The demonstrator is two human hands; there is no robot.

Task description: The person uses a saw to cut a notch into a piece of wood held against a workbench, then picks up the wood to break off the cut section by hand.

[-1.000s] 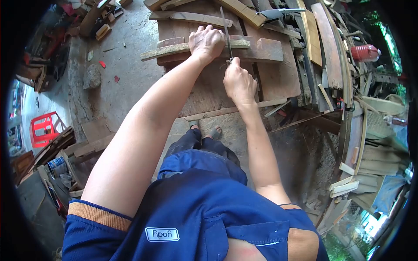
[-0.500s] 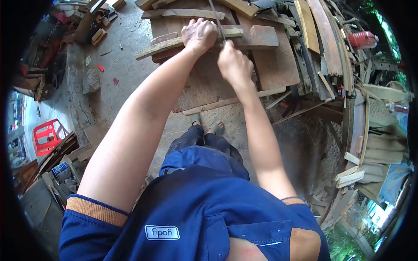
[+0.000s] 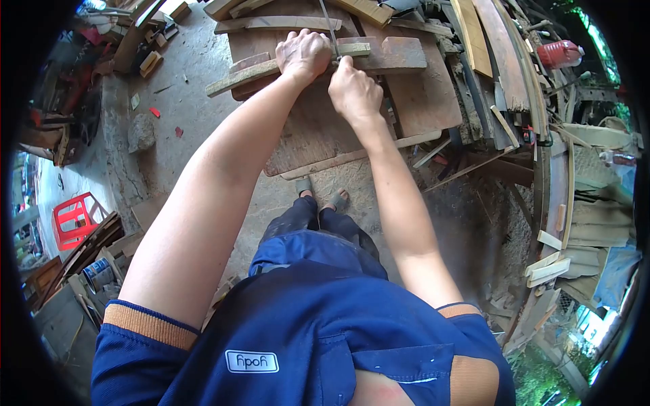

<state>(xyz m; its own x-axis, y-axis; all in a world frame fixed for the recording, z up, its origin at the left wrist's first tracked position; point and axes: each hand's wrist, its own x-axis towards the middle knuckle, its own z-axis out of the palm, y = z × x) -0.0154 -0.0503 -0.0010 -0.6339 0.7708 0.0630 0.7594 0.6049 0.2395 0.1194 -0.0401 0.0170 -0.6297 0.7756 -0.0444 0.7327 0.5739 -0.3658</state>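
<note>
My left hand [image 3: 304, 55] presses down on a narrow wooden strip [image 3: 240, 77], its fingers wrapped over the top. The strip lies across a thicker wooden block [image 3: 404, 54] on the wooden work surface [image 3: 308, 139]. Closed in a fist, my right hand [image 3: 355, 91] grips a saw, whose handle is hidden in my fingers. The thin saw blade [image 3: 328, 24], seen nearly edge-on, points away from me and crosses the strip just right of my left hand.
Another wooden strip [image 3: 277, 24] lies farther back. Stacked boards [image 3: 470, 40] and a red plastic bottle [image 3: 560, 54] are at right. To the left are a stone lump [image 3: 141, 132], a red plastic stool [image 3: 74, 220] and a paint can [image 3: 98, 273].
My right hand has moved slightly forward and left with the saw, closer to the strip. My left hand stays on the strip. The whole view has shifted a little.
</note>
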